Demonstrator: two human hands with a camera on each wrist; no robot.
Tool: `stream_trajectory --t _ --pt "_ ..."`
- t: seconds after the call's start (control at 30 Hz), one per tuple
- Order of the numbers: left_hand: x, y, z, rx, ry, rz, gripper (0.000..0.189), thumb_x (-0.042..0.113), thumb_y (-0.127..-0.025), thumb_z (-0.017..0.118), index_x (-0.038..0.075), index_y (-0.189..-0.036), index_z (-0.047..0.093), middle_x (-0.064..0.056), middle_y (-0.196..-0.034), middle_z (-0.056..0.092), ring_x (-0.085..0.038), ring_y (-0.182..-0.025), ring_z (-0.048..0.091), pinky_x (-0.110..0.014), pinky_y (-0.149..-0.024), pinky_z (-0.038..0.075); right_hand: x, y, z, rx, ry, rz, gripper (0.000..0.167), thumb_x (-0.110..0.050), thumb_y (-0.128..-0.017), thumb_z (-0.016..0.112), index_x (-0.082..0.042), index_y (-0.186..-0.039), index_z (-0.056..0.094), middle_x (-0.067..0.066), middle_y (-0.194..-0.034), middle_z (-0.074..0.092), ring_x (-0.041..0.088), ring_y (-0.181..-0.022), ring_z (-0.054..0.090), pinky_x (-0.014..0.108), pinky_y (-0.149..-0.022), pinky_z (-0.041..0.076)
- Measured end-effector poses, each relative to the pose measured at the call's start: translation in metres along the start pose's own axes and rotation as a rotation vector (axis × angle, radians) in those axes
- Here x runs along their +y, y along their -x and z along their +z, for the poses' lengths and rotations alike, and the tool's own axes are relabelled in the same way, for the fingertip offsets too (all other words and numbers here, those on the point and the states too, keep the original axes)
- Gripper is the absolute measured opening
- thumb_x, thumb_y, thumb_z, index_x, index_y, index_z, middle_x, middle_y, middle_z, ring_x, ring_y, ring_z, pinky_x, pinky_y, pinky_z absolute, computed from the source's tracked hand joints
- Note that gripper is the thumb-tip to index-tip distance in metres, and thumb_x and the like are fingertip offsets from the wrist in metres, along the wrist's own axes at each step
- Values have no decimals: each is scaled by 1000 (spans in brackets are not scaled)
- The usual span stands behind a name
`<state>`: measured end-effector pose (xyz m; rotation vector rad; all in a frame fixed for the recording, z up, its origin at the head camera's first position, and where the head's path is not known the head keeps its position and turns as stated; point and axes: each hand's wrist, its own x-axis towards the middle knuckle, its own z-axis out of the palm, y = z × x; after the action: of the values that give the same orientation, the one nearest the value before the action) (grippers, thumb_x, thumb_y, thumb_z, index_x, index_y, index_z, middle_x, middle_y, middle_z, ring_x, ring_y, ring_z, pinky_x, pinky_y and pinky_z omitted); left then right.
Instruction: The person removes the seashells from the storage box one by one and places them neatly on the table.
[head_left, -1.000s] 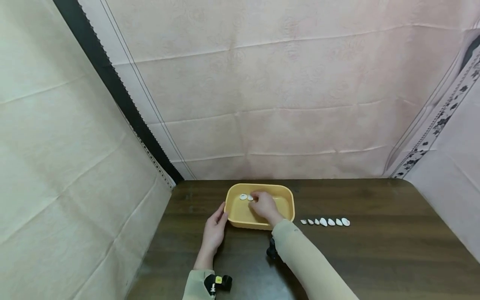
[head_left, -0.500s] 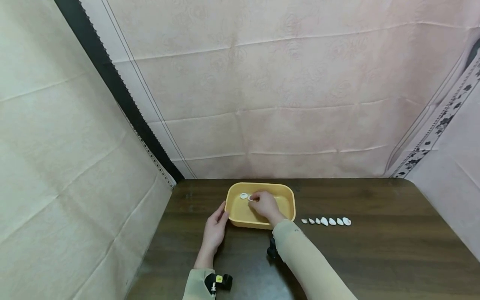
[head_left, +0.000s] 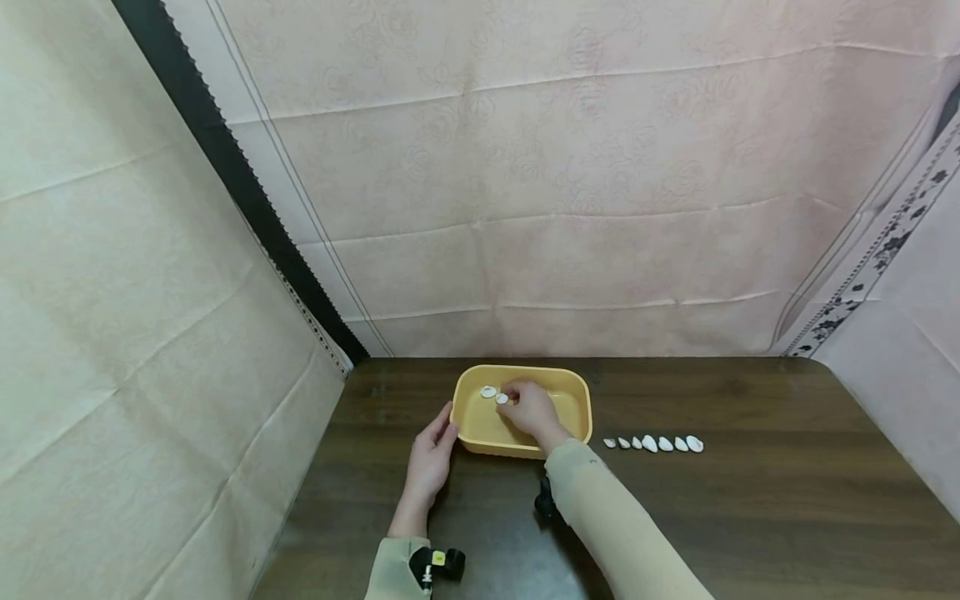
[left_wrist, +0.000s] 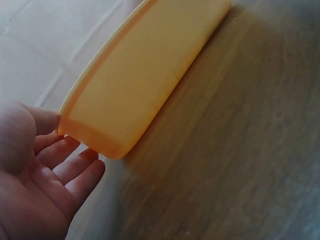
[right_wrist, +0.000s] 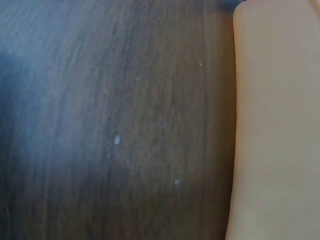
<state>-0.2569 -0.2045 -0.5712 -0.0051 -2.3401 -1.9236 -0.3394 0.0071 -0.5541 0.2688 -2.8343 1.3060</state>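
A yellow plastic tray [head_left: 472, 433] sits on the wooden table. My left hand [head_left: 429, 460] holds its left end; in the left wrist view the thumb is at the rim and the fingers lie against the end wall [left_wrist: 110, 142]. Over the tray, my right hand [head_left: 531, 412] reaches in with bent fingers and pinches a small white shell [head_left: 502, 399] near the tray floor. Just left of it lies another white shell [head_left: 488, 392]. The right wrist view shows only the tray's outer wall [right_wrist: 280, 125] and the tabletop, not the fingers.
To the right of the tray, several white shells [head_left: 650, 444] lie in a row on the brown wooden table [head_left: 750, 500]. Pale cloth hangings [head_left: 562, 208] stand behind the table and at both sides.
The right fingers have shifted slightly at the shell, which now shows more fully and sits a little lower. The left hand and tray stay in place; the view has shifted slightly.
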Motion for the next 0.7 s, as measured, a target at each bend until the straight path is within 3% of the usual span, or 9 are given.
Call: stream_trajectory --t 0.37,0.7 --pt "-1 -1 0 -5 2 3 50 15 -113 57 4 -160 48 -12 -162 50 -31 -151 43 -51 -123 35 -3 1 0 -18 48 -5 30 -18 -94 83 -7 -122 79 8 -115 74 27 -110 68 47 -100 55" --pt "-1 -1 -1 -8 15 3 49 16 -113 57 6 -160 50 -12 -161 51 -30 -150 44 -50 -123 36 -3 2 2 -13 133 -62 30 -21 -94 82 -10 -121 78 8 -113 68 27 -107 65 47 -98 55"
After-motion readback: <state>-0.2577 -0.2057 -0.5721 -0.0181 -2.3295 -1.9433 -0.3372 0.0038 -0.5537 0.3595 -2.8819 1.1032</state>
